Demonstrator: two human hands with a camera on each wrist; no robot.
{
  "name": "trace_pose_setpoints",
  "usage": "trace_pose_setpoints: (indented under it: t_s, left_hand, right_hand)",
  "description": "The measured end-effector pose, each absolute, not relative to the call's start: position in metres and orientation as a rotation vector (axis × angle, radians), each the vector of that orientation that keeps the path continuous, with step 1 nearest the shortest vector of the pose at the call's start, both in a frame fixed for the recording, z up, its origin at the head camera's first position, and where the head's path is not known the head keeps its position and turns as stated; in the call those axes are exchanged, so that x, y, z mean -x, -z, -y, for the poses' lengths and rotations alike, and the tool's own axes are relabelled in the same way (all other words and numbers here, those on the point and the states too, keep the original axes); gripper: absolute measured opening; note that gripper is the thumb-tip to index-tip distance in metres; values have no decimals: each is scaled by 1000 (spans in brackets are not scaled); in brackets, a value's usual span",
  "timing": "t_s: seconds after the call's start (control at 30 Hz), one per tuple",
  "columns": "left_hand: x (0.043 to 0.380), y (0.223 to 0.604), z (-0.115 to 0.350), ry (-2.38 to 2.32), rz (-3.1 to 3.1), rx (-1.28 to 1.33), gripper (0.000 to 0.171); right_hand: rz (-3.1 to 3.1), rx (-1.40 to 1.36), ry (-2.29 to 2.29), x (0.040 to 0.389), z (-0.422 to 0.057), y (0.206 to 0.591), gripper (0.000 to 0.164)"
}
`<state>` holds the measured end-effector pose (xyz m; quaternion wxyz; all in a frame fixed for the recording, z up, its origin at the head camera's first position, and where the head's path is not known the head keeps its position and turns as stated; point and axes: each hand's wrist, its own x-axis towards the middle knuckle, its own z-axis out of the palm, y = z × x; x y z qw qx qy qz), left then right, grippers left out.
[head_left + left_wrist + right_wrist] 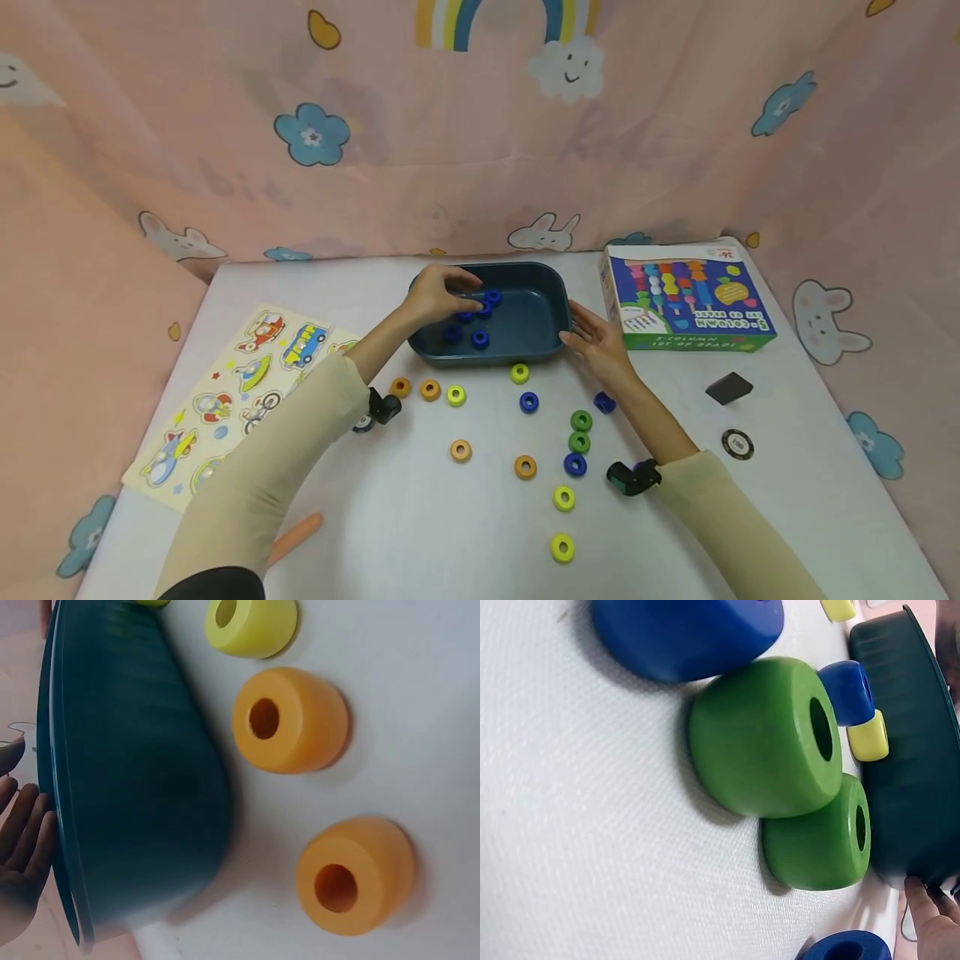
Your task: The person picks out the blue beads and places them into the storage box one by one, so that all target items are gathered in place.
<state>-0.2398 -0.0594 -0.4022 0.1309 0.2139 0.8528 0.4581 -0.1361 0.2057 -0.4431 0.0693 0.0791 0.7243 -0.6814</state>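
Note:
My left hand (438, 296) reaches over the left rim of a dark teal tray (536, 312), thumb and fingers apart. Just below its thumb lie several blue ring beads (480, 338) on the tray floor. In the left wrist view the left hand's fingers (34, 832) extend past the tray rim, with no bead visible between them. My right hand (600, 342) touches the tray's right end with nearly straight fingers. Close to the right wrist are two green beads (581, 420) and a blue bead (575, 464), which the right wrist view shows large.
Orange beads (430, 390), yellow beads (563, 498) and more blue beads (528, 402) lie scattered before the tray. A picture box (690, 300) stands at right, near a black block (729, 388) and a round chip (738, 444). At left lies a sticker sheet (232, 400); an orange stick (296, 537) is nearer.

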Motion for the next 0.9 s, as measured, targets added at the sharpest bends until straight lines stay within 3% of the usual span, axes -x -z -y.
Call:
trace_pose_setpoints:
  t_s: [0.63,0.9]
  left_hand:
    - [185,394,59,-1501,-2306,-875,31]
    - [164,408,61,-1395,-2442,-1005,31]
  right_hand:
    - [-2197,-252,2040,136,-208,445,59]
    - [-2196,-242,2050,137,-207,445,58]
